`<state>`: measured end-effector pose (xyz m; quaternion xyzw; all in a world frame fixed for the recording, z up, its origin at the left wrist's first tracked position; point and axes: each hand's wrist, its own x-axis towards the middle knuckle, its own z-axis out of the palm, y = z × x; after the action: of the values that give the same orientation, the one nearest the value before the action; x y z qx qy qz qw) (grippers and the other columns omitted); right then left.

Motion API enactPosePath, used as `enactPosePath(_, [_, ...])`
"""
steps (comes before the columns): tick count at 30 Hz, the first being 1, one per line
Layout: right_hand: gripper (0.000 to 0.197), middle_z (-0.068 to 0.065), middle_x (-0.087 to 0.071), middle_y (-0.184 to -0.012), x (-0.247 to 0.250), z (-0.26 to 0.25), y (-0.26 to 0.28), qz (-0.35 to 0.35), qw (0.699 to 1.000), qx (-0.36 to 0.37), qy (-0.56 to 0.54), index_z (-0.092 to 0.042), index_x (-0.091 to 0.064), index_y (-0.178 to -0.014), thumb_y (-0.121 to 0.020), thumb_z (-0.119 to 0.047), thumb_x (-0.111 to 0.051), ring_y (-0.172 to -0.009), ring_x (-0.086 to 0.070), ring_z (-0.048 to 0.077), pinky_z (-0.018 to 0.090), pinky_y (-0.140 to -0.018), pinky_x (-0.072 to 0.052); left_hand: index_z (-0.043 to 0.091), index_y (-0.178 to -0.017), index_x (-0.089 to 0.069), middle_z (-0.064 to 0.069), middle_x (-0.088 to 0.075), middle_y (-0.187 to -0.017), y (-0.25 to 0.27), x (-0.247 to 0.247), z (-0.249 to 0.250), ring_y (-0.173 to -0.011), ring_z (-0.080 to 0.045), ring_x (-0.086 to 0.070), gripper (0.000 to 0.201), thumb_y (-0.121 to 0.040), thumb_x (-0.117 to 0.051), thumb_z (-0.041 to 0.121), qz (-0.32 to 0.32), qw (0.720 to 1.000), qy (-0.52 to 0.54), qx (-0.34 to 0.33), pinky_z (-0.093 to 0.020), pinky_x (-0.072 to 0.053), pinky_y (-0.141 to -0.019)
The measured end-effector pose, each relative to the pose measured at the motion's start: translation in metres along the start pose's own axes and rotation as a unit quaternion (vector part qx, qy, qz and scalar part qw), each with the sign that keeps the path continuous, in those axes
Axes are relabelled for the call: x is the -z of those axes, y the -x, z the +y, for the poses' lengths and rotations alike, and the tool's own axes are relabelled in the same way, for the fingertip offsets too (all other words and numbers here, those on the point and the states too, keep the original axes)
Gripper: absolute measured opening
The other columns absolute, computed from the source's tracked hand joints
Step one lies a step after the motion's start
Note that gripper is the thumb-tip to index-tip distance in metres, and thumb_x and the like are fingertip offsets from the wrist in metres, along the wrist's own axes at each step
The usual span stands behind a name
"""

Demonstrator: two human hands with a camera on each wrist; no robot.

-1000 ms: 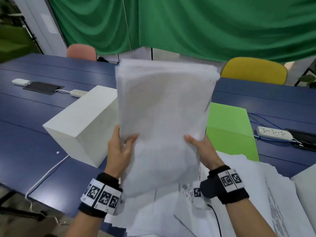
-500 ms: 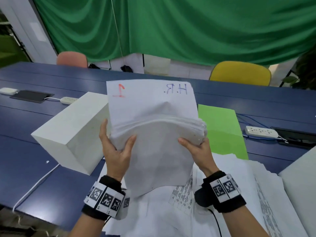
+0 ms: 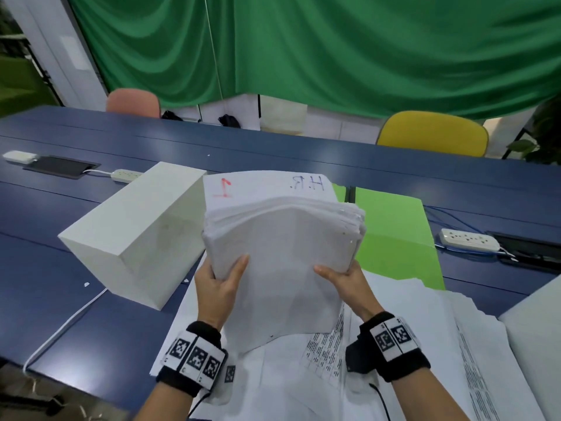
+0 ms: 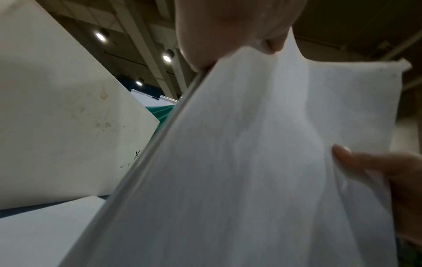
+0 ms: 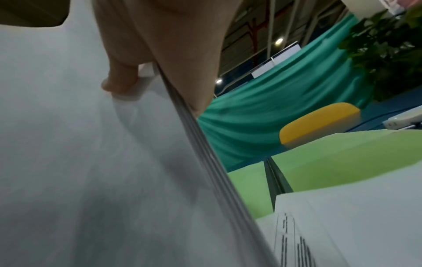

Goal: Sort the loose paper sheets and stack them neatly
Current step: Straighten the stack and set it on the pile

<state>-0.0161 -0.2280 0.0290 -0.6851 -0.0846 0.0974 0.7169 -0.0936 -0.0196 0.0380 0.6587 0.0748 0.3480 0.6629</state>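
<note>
Squaring the bundle, both hands on its side edges

Left hand (image 3: pixel 217 288) grip: thumb curled over the front of the paper bundle (image 3: pixel 282 256), fingers hidden behind; right hand (image 3: pixel 346 279) grips the opposite edge the same way. Bundle is held above the loose sheets (image 3: pixel 419 326) spread on the blue surface (image 3: pixel 76 323), between the white box (image 3: pixel 130 235) and the green folder (image 3: pixel 391 235). Top edges are fanned and the back sheet, marked with a red 1, stands proud. To do it well I'd loosen both grips slightly, tap the bottom edge on the surface, then tap a side edge; clamp too hard and the sheets can't slide level
</note>
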Motion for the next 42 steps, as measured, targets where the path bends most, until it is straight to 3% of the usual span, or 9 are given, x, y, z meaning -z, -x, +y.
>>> enactPosePath(6, [0.049, -0.017, -0.072, -0.083, 0.008, -0.061, -0.004, -0.011, 0.989, 0.128, -0.079, -0.015, -0.057, -0.102, -0.056, -0.01, -0.074, -0.075, -0.065, -0.002, 0.014, -0.064, -0.051, 0.018, -0.123, -0.037, 0.004, -0.053, -0.109, -0.028, 0.002, 0.049, -0.097, 0.009, -0.056, 0.063, -0.068, -0.065, 0.028, -0.011, 0.991, 0.006, -0.132, -0.009, -0.045, -0.084])
enactPosePath(11, [0.048, -0.017, -0.069, -0.083, 0.005, -0.085, -0.008, -0.002, 0.976, 0.191, -0.1, -0.017, -0.053, -0.103, -0.061, 0.003, -0.067, -0.076, -0.064, 0.0, 0.015, -0.064, -0.052, 0.015, -0.131, -0.025, 0.02, -0.068, -0.091, -0.035, 0.001, 0.056, -0.085, 0.01, -0.06, 0.077, -0.068, -0.068, 0.022, 0.0, 0.989, 0.029, -0.145, -0.007, -0.046, -0.077])
enactPosePath(17, [0.05, -0.01, -0.074, -0.079, 0.003, -0.032, -0.013, 0.01, 0.996, 0.061, -0.067, -0.012, -0.063, -0.096, -0.049, -0.01, -0.08, -0.072, -0.068, 0.006, 0.023, -0.063, -0.053, 0.01, -0.105, -0.06, 0.008, -0.068, -0.095, -0.011, 0.001, 0.021, -0.086, 0.001, -0.065, 0.079, -0.05, -0.079, 0.064, -0.017, 0.999, 0.021, -0.019, -0.017, -0.053, -0.076])
enactPosePath(24, [0.035, -0.006, -0.075, -0.085, 0.012, 0.001, -0.006, -0.029, 0.999, -0.022, -0.005, -0.018, -0.069, -0.089, -0.058, -0.01, -0.082, -0.08, -0.07, 0.009, 0.02, -0.068, -0.054, 0.03, -0.101, -0.054, 0.007, -0.064, -0.098, -0.002, 0.003, 0.001, -0.086, 0.001, -0.064, 0.052, -0.054, -0.076, 0.04, 0.008, 1.0, 0.024, 0.007, -0.014, -0.051, -0.074])
enactPosePath(29, [0.02, -0.012, -0.069, -0.078, -0.001, 0.01, -0.003, 0.011, 1.0, -0.019, 0.016, -0.021, -0.065, -0.082, -0.079, -0.002, -0.068, -0.064, -0.067, -0.004, 0.011, -0.057, -0.05, 0.008, -0.111, -0.06, 0.003, -0.068, -0.099, 0.004, -0.006, -0.012, -0.095, -0.014, -0.066, 0.056, -0.066, -0.072, 0.039, 0.024, 0.999, -0.019, 0.034, -0.024, -0.055, -0.08])
enactPosePath(33, [0.007, -0.015, -0.069, -0.06, 0.002, 0.0, -0.011, 0.057, 0.997, 0.001, 0.043, -0.012, -0.066, -0.087, -0.083, -0.006, -0.065, -0.057, -0.064, -0.003, 0.013, -0.054, -0.05, 0.015, -0.099, -0.055, 0.008, -0.061, -0.085, -0.015, -0.001, -0.005, -0.073, 0.001, -0.059, 0.04, -0.077, -0.056, 0.048, 0.001, 0.999, -0.034, 0.024, -0.014, -0.05, -0.068])
enactPosePath(36, [0.009, -0.016, -0.069, -0.065, 0.018, 0.0, -0.013, 0.067, 0.996, -0.013, 0.058, -0.019, -0.065, -0.087, -0.086, -0.011, -0.063, -0.062, -0.064, -0.003, 0.007, -0.057, -0.049, 0.015, -0.094, -0.055, -0.002, -0.061, -0.087, -0.027, 0.026, -0.029, -0.081, -0.012, -0.06, 0.026, -0.094, -0.044, 0.039, 0.029, 0.994, -0.082, 0.061, -0.023, -0.049, -0.074])
enactPosePath(39, [0.013, -0.007, -0.065, -0.085, 0.029, 0.029, -0.011, 0.078, 0.989, -0.095, 0.086, -0.016, -0.06, -0.103, -0.09, -0.013, -0.059, -0.073, -0.06, 0.002, 0.008, -0.056, -0.047, 0.0, -0.118, -0.051, -0.016, -0.056, -0.12, -0.024, 0.072, -0.097, -0.114, -0.032, -0.051, 0.033, -0.095, -0.05, 0.023, 0.007, 0.924, -0.326, 0.201, -0.039, -0.04, -0.095])
enactPosePath(42, [0.029, 0.009, -0.067, -0.102, 0.034, 0.09, -0.009, 0.097, 0.959, -0.218, 0.154, -0.003, -0.062, -0.113, -0.088, -0.018, -0.061, -0.09, -0.064, 0.024, 0.032, -0.078, -0.054, 0.0, -0.134, -0.036, -0.021, -0.035, -0.141, -0.008, 0.103, -0.143, -0.129, -0.039, -0.033, 0.06, -0.089, -0.056, 0.035, -0.119, 0.763, -0.544, 0.328, -0.044, -0.033, -0.105])
